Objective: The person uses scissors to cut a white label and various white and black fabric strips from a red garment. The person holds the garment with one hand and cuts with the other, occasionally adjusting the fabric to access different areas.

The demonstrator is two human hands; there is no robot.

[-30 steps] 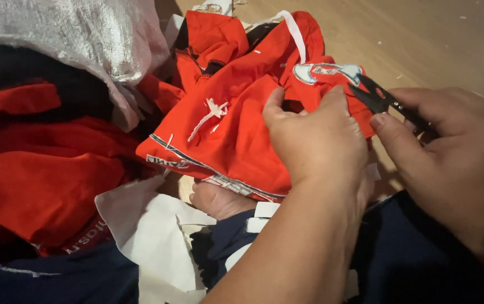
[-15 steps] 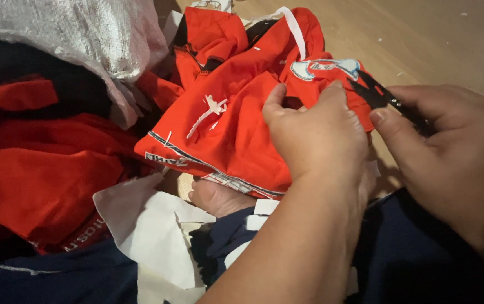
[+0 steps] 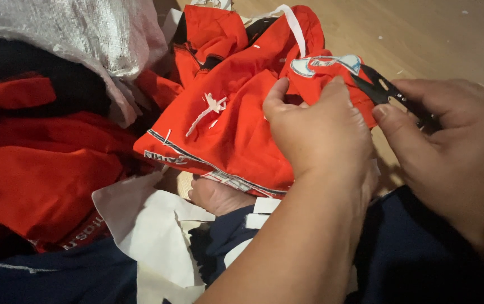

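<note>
The left hand (image 3: 323, 132) is closed on a fold of the red garment (image 3: 236, 126), thumb and fingers pinching the cloth just below a white and blue patch (image 3: 326, 63) near its upper edge. The right hand (image 3: 450, 146) is closed around the black snips (image 3: 391, 95), whose blades point left and touch the cloth just beside the patch. Both hands sit close together, the snips between them.

The garment lies bunched in front of the person, over their lap, with a striped hem (image 3: 197, 160) along its lower edge and a white strap (image 3: 294, 28) at the top. Under it a bare knee (image 3: 216, 194) shows, with dark blue cloth (image 3: 416, 253) below the hands. White paper pieces (image 3: 140, 219) lie at the lower middle. To the left is a heap of more red cloth (image 3: 33, 169), and above it a silvery woven sack (image 3: 73, 34). A wooden floor (image 3: 422, 34) fills the upper right.
</note>
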